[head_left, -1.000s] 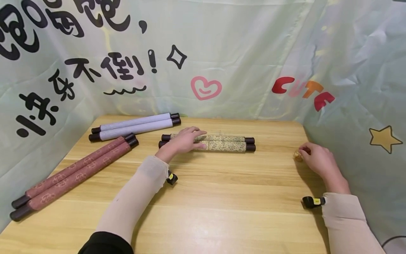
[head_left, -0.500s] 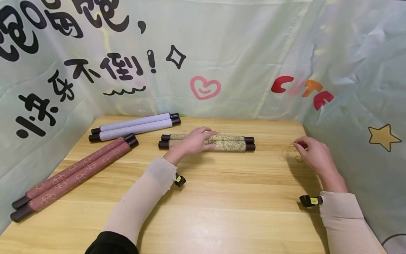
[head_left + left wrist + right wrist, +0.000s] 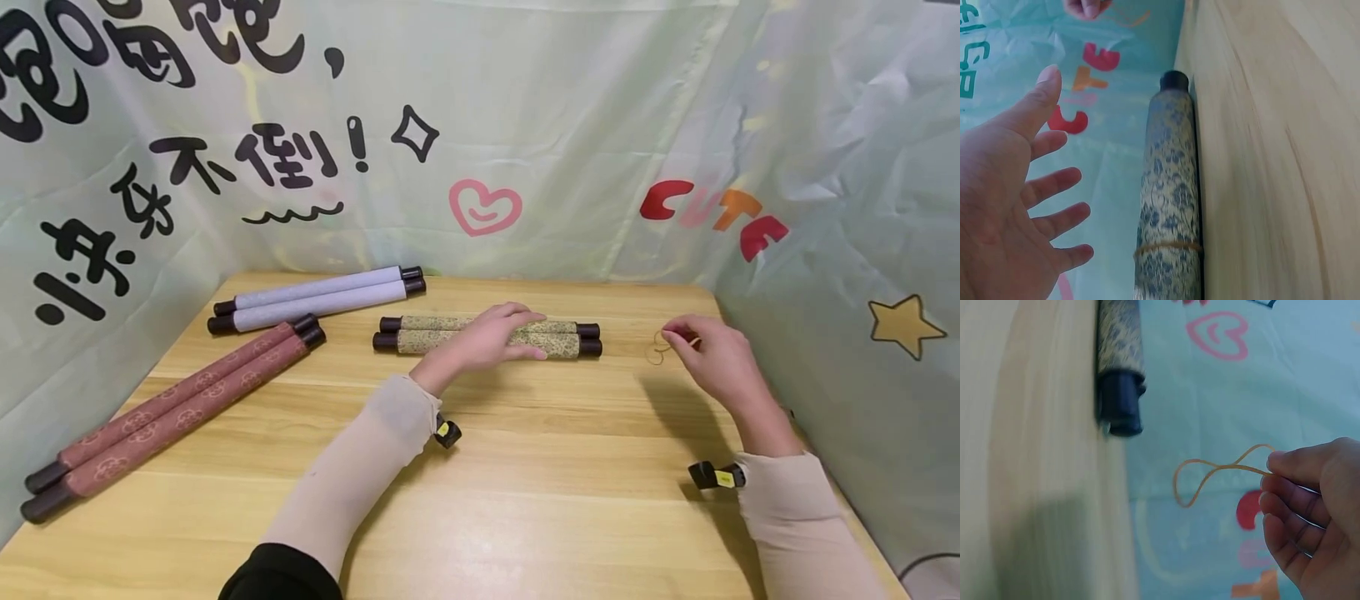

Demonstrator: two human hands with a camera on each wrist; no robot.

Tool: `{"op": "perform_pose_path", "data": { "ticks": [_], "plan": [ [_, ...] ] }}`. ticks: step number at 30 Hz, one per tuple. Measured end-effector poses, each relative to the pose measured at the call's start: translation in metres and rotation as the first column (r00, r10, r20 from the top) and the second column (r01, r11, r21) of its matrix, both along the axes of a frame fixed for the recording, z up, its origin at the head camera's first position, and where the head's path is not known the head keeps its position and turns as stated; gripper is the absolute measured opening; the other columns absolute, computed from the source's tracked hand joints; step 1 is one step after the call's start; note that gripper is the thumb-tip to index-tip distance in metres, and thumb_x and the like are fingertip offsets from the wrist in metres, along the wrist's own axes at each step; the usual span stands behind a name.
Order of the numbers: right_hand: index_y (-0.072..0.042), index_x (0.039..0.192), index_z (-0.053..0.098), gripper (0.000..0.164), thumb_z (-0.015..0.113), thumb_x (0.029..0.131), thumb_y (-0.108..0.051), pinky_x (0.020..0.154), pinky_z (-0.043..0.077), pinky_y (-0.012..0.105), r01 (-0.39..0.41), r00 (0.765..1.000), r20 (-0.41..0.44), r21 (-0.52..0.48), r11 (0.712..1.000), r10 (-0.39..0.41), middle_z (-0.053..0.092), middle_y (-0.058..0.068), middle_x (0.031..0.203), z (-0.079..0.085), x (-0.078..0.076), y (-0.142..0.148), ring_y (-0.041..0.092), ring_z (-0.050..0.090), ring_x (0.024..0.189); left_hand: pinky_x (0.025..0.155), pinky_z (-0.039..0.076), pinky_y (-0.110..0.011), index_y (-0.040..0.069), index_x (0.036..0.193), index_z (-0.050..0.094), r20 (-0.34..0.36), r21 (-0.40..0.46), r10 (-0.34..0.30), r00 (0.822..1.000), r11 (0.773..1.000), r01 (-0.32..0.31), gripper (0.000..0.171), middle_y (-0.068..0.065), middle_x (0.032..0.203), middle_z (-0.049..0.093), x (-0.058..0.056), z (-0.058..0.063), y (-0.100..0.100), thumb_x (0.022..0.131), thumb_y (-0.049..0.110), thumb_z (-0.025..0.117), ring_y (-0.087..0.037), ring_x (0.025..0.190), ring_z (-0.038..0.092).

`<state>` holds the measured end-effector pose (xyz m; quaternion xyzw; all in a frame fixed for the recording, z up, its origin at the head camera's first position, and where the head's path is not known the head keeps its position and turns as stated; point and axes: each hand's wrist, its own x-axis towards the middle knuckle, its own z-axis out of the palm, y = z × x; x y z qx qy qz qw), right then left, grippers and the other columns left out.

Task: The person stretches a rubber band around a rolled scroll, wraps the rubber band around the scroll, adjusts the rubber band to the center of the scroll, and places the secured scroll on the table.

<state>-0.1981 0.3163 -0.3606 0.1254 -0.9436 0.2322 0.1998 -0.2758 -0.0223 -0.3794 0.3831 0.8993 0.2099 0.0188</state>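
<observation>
A yellow-and-dark patterned scroll, rolled from both ends into two parallel rolls with black end knobs, lies mid-table. My left hand is over its right half, fingers and thumb spread. In the left wrist view that hand stands apart from the scroll, and one rubber band circles the rolls. To the right of the scroll, my right hand is raised over the table. Its thumb and index finger pinch a second, thin tan rubber band, which hangs in a twisted loop.
A pale lavender double-rolled scroll lies at the back left. In front of it, a longer dark red scroll slants along the table's left side. Printed cloth walls the wooden table at the back and sides.
My right hand has lifted the rubber band off the tabletop and carried it left toward the scroll. Meanwhile my left hand has slid rightward over the scroll.
</observation>
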Motion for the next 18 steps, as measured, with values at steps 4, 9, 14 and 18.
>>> {"op": "perform_pose_path", "data": {
  "ticks": [4, 9, 14, 18],
  "plan": [
    [-0.006, 0.099, 0.071, 0.009, 0.066, 0.095, -0.012, 0.067, 0.050, 0.042, -0.046, 0.998, -0.046, 0.002, 0.999, 0.046, 0.069, 0.007, 0.090, 0.007, -0.004, -0.018, 0.023, 0.062, 0.075, 0.114, 0.027, -0.044, 0.023, 0.150, 0.041, 0.005, 0.022, -0.007, 1.000, 1.000, 0.007, 0.077, -0.007, 0.149, 0.041, 0.004, 0.002, 0.006, 0.088, 0.067, 0.052, -0.025, 0.137, 0.037],
    [-0.006, 0.098, 0.072, 0.009, 0.066, 0.094, -0.012, 0.067, 0.051, 0.042, -0.089, 0.994, -0.063, 0.008, 0.996, 0.090, 0.070, 0.006, 0.090, 0.012, -0.007, -0.038, 0.021, 0.062, 0.075, 0.113, 0.029, -0.044, 0.024, 0.149, 0.042, 0.001, 0.051, -0.011, 1.000, 0.999, 0.010, 0.075, -0.007, 0.149, 0.043, 0.008, 0.003, 0.011, 0.088, 0.067, 0.051, -0.024, 0.136, 0.039],
    [-0.007, 0.099, 0.072, 0.010, 0.065, 0.095, -0.014, 0.069, 0.051, 0.041, -0.116, 0.992, -0.055, 0.010, 0.993, 0.116, 0.070, 0.004, 0.091, 0.016, -0.009, -0.057, 0.019, 0.061, 0.076, 0.113, 0.030, -0.044, 0.025, 0.148, 0.044, -0.007, 0.075, -0.003, 1.000, 0.997, 0.003, 0.074, -0.004, 0.147, 0.045, 0.012, 0.004, 0.016, 0.089, 0.069, 0.048, -0.022, 0.135, 0.041],
    [-0.007, 0.099, 0.071, 0.011, 0.064, 0.096, -0.014, 0.069, 0.051, 0.041, -0.160, 0.985, -0.060, -0.007, 0.987, 0.159, 0.069, 0.005, 0.091, 0.018, -0.010, -0.071, 0.019, 0.061, 0.075, 0.112, 0.033, -0.043, 0.023, 0.146, 0.047, -0.012, 0.114, 0.001, 1.000, 0.994, 0.000, 0.071, -0.003, 0.146, 0.047, 0.015, 0.006, 0.020, 0.090, 0.067, 0.049, -0.020, 0.134, 0.043]
  ]
}}
